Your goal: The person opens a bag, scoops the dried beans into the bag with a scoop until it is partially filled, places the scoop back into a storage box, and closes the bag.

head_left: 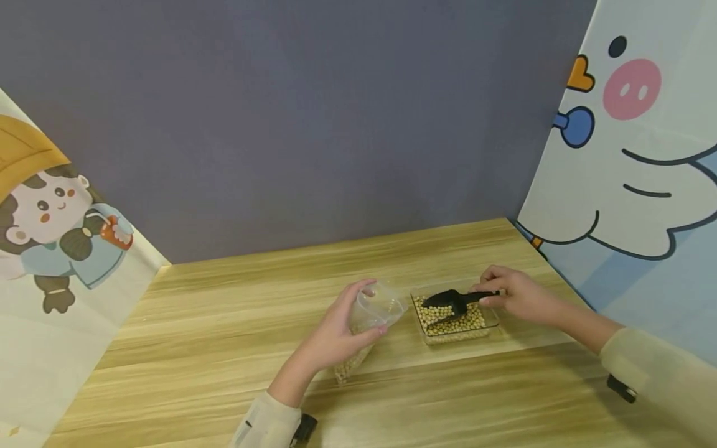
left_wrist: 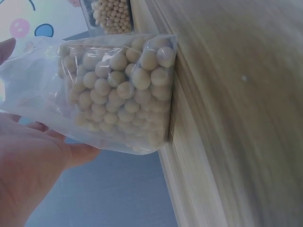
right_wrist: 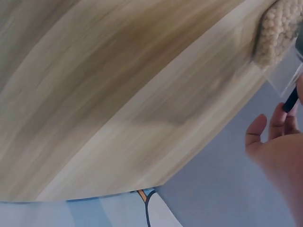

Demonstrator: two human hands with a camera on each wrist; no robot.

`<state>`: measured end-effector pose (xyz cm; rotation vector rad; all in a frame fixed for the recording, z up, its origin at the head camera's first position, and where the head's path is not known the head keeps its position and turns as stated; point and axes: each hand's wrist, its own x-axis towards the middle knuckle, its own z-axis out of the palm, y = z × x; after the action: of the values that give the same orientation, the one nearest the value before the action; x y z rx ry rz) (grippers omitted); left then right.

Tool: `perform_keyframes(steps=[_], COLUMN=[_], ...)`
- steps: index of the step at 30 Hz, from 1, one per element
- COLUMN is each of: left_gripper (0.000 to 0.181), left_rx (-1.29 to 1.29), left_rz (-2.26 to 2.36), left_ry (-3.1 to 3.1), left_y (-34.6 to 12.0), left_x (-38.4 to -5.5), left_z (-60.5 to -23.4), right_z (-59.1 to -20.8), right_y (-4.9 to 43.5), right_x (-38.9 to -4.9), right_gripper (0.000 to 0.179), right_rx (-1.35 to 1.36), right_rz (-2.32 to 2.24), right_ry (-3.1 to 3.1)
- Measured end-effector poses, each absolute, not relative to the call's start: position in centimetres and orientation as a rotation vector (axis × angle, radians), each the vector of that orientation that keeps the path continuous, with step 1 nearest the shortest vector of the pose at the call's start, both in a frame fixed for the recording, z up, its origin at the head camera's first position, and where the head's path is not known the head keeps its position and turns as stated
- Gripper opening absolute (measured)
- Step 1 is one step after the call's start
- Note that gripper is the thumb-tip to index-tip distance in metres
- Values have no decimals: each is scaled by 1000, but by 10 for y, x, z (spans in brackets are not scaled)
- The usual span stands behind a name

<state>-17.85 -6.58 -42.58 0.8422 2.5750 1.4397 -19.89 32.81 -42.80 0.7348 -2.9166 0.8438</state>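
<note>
My left hand (head_left: 330, 336) grips a clear plastic bag (left_wrist: 38, 71) round its upper part, thumb on the near side, with the mouth held wide. Round pale-yellow beans (left_wrist: 118, 90), like soybeans, fill the bag's lower part, and its base is at the tabletop. To the right, a clear rectangular box (head_left: 456, 338) holds more of these beans (head_left: 475, 318). My right hand (head_left: 515, 295) pinches the handle of a black scoop (head_left: 458, 301) from the box's right side. The scoop's head is down among the beans, pointing left, and beans show within its opening.
The wood-grain table (head_left: 224, 311) ends at a grey panel (head_left: 313, 124) behind. Cartoon-printed panels stand at the left (head_left: 73, 249) and right (head_left: 638, 186). Dark wrist straps show at both sleeves (head_left: 661, 367).
</note>
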Motion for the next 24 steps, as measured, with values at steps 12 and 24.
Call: perform_keyframes(steps=[12,24], left_gripper=[82,82], left_rx=[832,835], left_rz=[1439,1433], left_ry=[2571,2578], left_y=[-64,-64], left_x=[-177,-178], left_z=[-425,-425], right_z=[-416,-424], right_y=[325,331], right_x=[-194,-195], right_gripper=[32,34], right_rx=[841,853], right_rz=[776,1041], right_ry=[-2937,-2957])
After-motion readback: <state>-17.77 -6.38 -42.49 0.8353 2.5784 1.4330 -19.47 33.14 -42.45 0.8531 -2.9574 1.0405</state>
